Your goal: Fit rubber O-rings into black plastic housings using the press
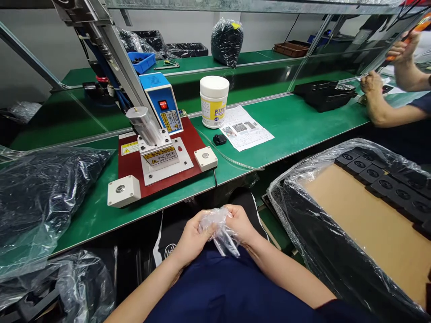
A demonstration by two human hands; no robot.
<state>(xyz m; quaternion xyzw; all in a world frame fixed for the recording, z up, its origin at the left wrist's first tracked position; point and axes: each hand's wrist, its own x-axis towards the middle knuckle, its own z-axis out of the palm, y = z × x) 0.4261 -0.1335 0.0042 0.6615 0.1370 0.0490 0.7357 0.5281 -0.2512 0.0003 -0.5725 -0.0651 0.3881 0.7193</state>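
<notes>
Both of my hands meet over my lap, just below the front edge of the bench. My left hand (pixel 195 231) has its fingers closed on one side of some crumpled clear plastic film (pixel 218 222). On the other side, my right hand (pixel 240 224) pinches the same film. Loose narrow ends of it dangle below my fingers; whether it is a bag or a glove I cannot tell. Ahead on the bench stands a press (pixel 151 134) with a red base and two white button boxes. A small black part (pixel 219 139) lies right of it.
A white tub (pixel 214 102) stands behind a printed sheet (pixel 247 128). Filled plastic bags (pixel 43 193) cover the left. At right, a plastic-lined tray (pixel 357 224) holds cardboard and several black parts (pixel 384 184). Beyond it, a co-worker's hands (pixel 372 85) work with an orange-handled tool.
</notes>
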